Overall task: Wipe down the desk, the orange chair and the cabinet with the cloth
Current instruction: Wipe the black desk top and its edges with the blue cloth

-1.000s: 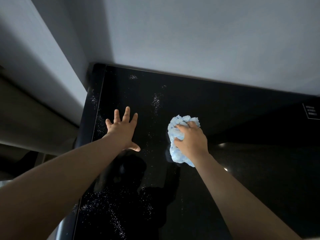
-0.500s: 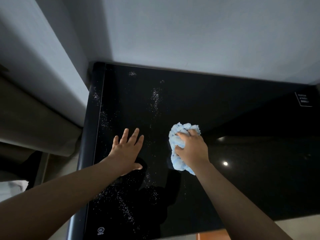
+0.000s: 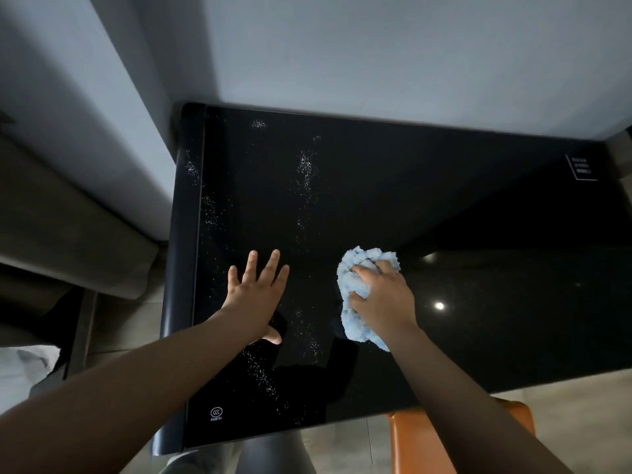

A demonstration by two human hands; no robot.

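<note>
A glossy black desk [image 3: 444,206] fills the middle of the view, speckled with white dust on its left half. My right hand [image 3: 384,299] is closed around a bunched light-blue cloth [image 3: 359,265] and presses it onto the desk near the centre. My left hand [image 3: 254,295] lies flat on the desk to the left of the cloth, fingers spread and empty. The back of the orange chair [image 3: 413,439] shows at the bottom right, partly hidden behind my right forearm. No cabinet is identifiable in view.
A pale wall [image 3: 376,56] runs along the desk's far edge and down the left side. A grey upholstered piece [image 3: 68,227] stands to the left of the desk. Grey floor [image 3: 564,422] shows below the desk's near edge. A small white label [image 3: 583,167] marks the far right corner.
The view has pulled back, so the desk's near edge and the orange chair now show. Both hands have slid toward the near edge; the right still grips the cloth.
</note>
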